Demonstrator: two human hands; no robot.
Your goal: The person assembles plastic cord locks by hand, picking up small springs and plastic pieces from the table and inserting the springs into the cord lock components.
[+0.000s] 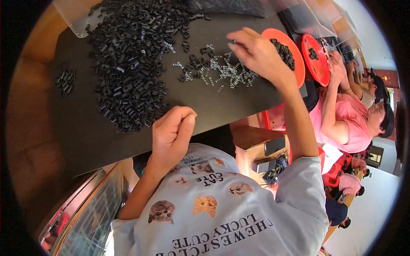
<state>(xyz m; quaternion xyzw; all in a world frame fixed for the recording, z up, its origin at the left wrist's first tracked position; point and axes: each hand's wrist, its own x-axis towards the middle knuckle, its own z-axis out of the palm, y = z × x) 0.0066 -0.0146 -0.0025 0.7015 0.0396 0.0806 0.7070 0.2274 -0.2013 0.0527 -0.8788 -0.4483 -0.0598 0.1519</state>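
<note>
1. Bright room [376, 205] at right, pink-shirted co-worker [350, 123] inside.
2. Dark table [205, 112], heaped with black parts [128, 81].
3. Orange plate [300, 53], beside right hand [260, 53]: fingers narrow, grip unclear.
4. Left hand [171, 130], curled near table edge, contents unclear.
5. Springs [233, 77], scattered near right hand.

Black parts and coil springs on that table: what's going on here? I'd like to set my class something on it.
A person is at a dark table. Their right hand is by the loose coil springs, apparently with a tiny dark piece at its fingertips. Their left hand is curled beside a large heap of black plastic parts; whether it holds anything is hidden.
</note>
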